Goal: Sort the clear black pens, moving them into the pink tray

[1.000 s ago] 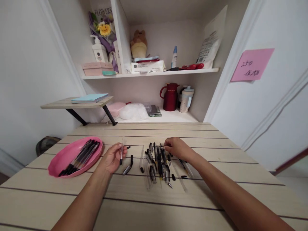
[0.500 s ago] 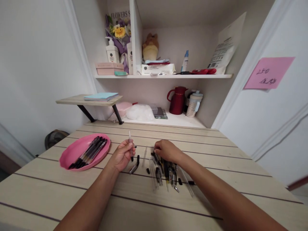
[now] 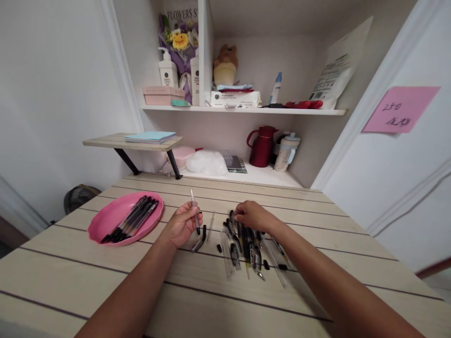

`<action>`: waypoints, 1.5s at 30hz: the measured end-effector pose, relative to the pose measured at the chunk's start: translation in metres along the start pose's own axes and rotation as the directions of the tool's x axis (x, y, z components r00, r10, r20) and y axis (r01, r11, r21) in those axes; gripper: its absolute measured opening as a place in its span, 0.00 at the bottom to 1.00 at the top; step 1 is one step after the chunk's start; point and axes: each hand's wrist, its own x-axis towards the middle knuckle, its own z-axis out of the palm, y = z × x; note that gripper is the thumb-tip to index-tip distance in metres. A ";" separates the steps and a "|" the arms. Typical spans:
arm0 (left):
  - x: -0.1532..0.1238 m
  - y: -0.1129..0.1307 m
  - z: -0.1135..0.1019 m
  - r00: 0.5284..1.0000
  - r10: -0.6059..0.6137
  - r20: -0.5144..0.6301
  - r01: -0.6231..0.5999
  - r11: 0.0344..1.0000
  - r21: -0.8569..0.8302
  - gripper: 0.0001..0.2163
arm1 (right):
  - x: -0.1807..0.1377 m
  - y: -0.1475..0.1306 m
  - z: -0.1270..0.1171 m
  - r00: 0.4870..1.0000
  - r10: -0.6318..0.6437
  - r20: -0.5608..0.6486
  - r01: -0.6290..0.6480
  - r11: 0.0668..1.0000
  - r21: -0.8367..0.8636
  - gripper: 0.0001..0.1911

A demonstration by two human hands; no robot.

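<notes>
My left hand (image 3: 183, 223) is closed around a clear pen barrel (image 3: 192, 197) with a dark lower end, its pale end pointing up. Over a heap of pen parts (image 3: 252, 249), black caps and clear tubes among them, my right hand (image 3: 255, 216) reaches down with curled fingers. Its fingertips meet the far edge of the heap, and what they grip is hidden. Between the hands lie a black pen cap with a clip (image 3: 200, 240) and a thin clear tube (image 3: 211, 225). To the left, a pink tray (image 3: 102, 218) holds several assembled black pens (image 3: 134, 218).
A small raised shelf (image 3: 112, 141) with blue notebooks (image 3: 151, 136) stands at the table's back left. Behind the table, a cabinet holds a red jug (image 3: 261, 148), a pale cup (image 3: 284, 154) and a white plastic bag (image 3: 207, 163).
My right hand has shifted slightly right along the far side of the heap. The barrel in my left hand has tilted, its dark lower end now showing more.
</notes>
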 end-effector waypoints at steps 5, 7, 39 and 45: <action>-0.001 -0.002 0.003 1.000 -0.014 -0.024 0.014 1.000 0.016 0.07 | -0.003 0.012 0.000 0.997 0.076 0.018 -0.076 0.997 0.005 0.08; -0.001 -0.004 0.004 0.999 -0.029 -0.017 0.029 0.999 0.019 0.07 | -0.003 0.017 -0.001 0.994 0.108 0.027 -0.109 0.994 0.026 0.08; -0.003 -0.011 0.013 0.994 -0.107 -0.001 0.107 0.991 0.083 0.10 | 0.040 0.021 0.021 0.953 0.303 -0.016 -0.302 0.941 -0.152 0.13; -0.004 -0.012 0.012 0.995 -0.104 0.009 0.103 0.989 0.103 0.10 | 0.037 0.019 0.018 0.958 0.286 -0.027 -0.287 0.952 -0.104 0.14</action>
